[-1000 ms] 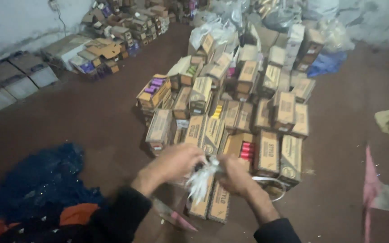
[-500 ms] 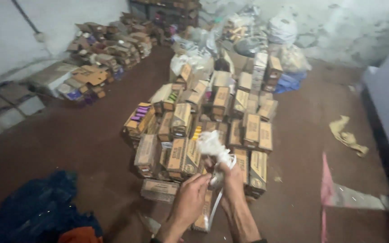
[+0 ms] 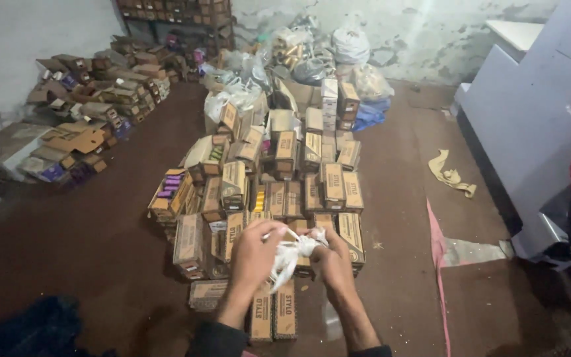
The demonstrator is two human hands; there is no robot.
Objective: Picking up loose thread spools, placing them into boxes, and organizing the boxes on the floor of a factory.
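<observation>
So the whole scene sat on a dark reddish-brown floor, bare concrete-looking stuff with a grubby whitewashed wall at the far end. Off to the right stood a big pale blue-grey cabinet, easily the biggest single object around.

Down the middle ran a huge heap of brown cardboard boxes, mostly small cartons lying on their sides, a few open with purple and yellow tubes showing inside. Another messier stack of flattened and open cartons ran along the left wall. Behind the main heap were some white plastic bags, knotted and lumpy. A crumpled beige rag lay on the floor between the boxes and the cabinet.

Right at the bottom, over the nearest boxes, both hands were up close together. The left hand and the right hand were each pinching a small scrunched piece of white plastic, which hung between them, fingers curled tight around it. Couldn't tell whether it was a bag or just wrapping.
</observation>
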